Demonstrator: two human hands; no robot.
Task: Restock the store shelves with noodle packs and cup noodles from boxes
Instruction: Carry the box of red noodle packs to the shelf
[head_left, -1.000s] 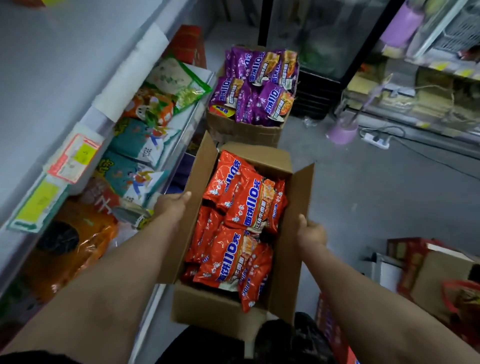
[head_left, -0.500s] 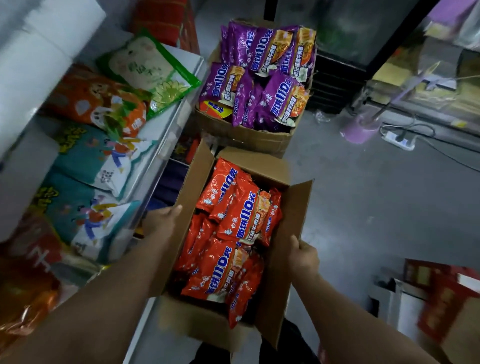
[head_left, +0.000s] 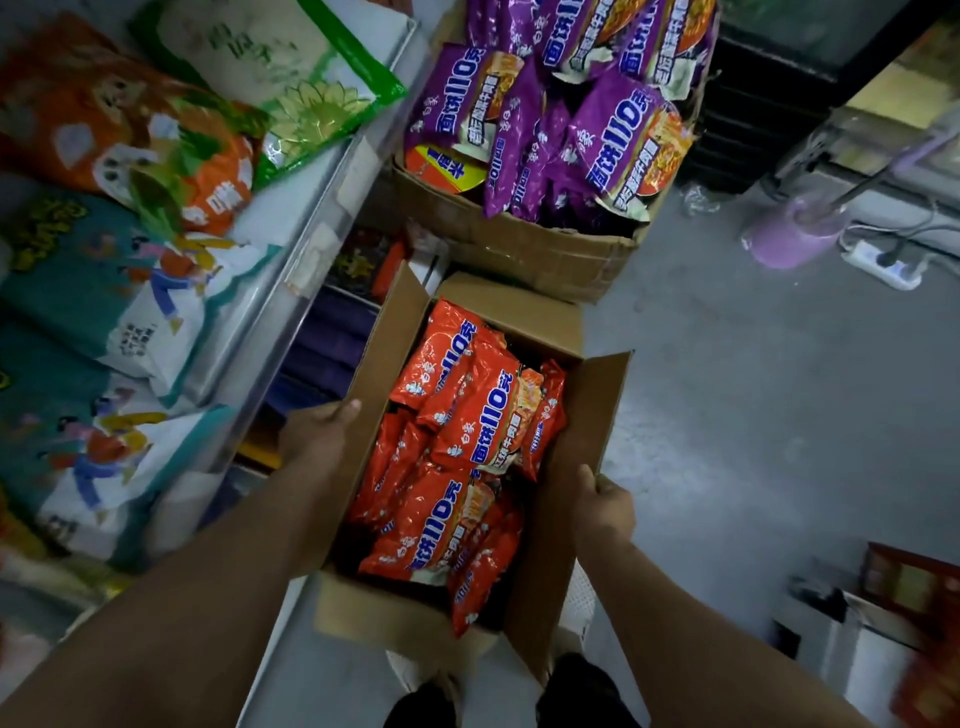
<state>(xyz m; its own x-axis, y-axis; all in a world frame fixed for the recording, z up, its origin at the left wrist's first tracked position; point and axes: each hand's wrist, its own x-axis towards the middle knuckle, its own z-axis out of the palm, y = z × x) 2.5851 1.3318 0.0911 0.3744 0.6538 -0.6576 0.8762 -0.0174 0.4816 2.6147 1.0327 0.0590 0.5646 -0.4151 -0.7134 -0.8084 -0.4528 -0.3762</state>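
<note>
Moved: box (head_left: 576, 467) of orange noodle packs (head_left: 467, 452) dropped lower beside the shelf (head_left: 311, 234).
Hands: left hand (head_left: 317, 436), right hand (head_left: 605, 506) gripped its long sides.

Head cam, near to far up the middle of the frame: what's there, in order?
Box of orange noodle packs, held at its sides by the left hand and right hand → box of purple noodle packs → dark cabinet behind it.

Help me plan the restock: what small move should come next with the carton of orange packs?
Probably lower the carton to the floor: both the left hand and right hand hold its sides, so neither can pick orange packs.
</note>
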